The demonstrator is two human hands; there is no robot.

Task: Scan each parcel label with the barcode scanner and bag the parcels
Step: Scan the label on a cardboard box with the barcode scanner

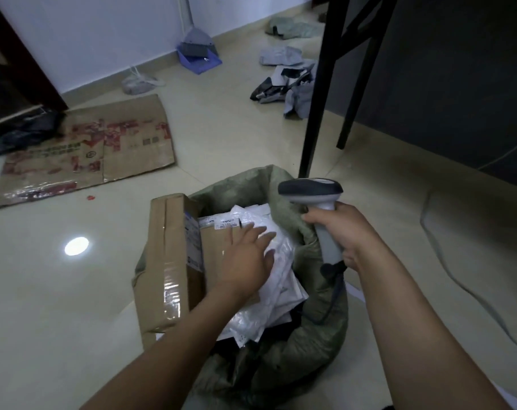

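A green woven sack (316,332) lies open on the floor in front of me. A taped cardboard box (168,261) stands in its left side, beside several white plastic mailers (278,285). My left hand (245,255) reaches into the sack with fingers spread flat over the box top and the mailers. My right hand (343,232) grips the handle of a grey barcode scanner (313,193), held upright over the sack's right rim with its head pointing left. The scanner's cable (331,291) hangs down into the sack.
A flattened cardboard sheet (85,155) lies on the tiled floor at the left. Black table legs (319,93) rise just behind the sack. Grey empty bags (289,84) and a blue dustpan (198,59) sit further back by the wall.
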